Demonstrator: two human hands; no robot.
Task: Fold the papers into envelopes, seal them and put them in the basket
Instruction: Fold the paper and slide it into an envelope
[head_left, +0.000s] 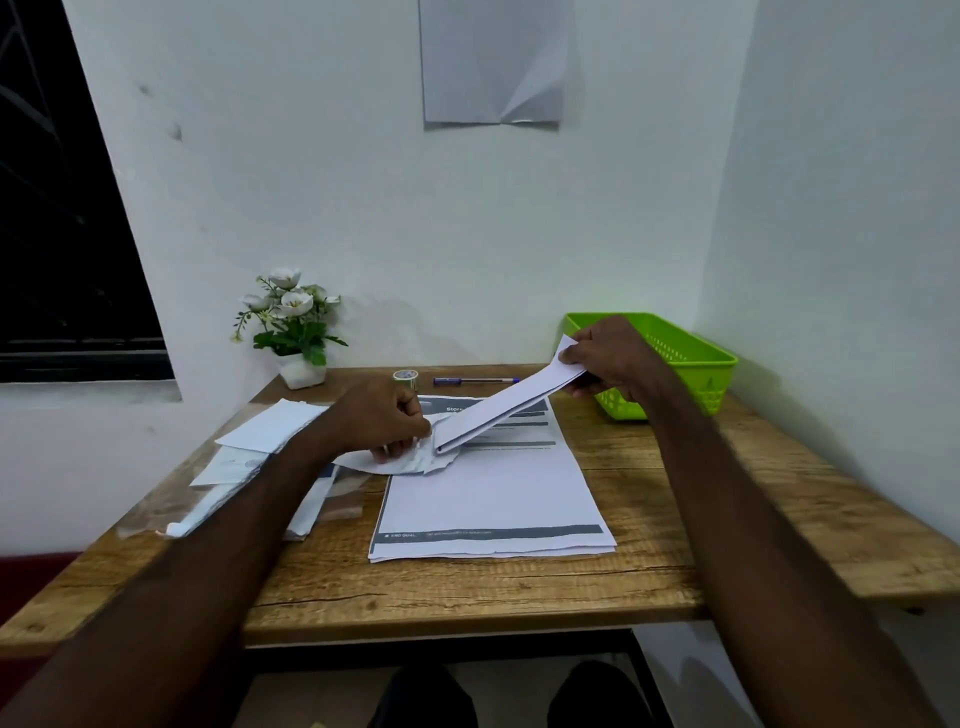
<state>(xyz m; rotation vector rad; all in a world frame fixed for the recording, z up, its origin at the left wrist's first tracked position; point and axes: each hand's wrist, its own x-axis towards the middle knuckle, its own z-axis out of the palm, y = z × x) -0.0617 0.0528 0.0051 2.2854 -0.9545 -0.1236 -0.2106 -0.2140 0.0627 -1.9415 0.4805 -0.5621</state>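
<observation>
My right hand (608, 358) pinches one end of a folded white paper (498, 408), which slants down to the left above the printed sheets. My left hand (384, 421) grips a white envelope (410, 460) at its open edge, right where the folded paper's lower end meets it. A stack of printed papers (493, 499) lies flat at the middle of the wooden table (467, 587). The green basket (696, 364) stands at the back right, just behind my right hand.
More white envelopes and clear plastic sleeves (260, 452) lie at the left under my left forearm. A tape roll (406, 378) and a blue pen (475, 381) rest near the back edge. A potted white flower (291, 327) stands back left. Walls close the back and right.
</observation>
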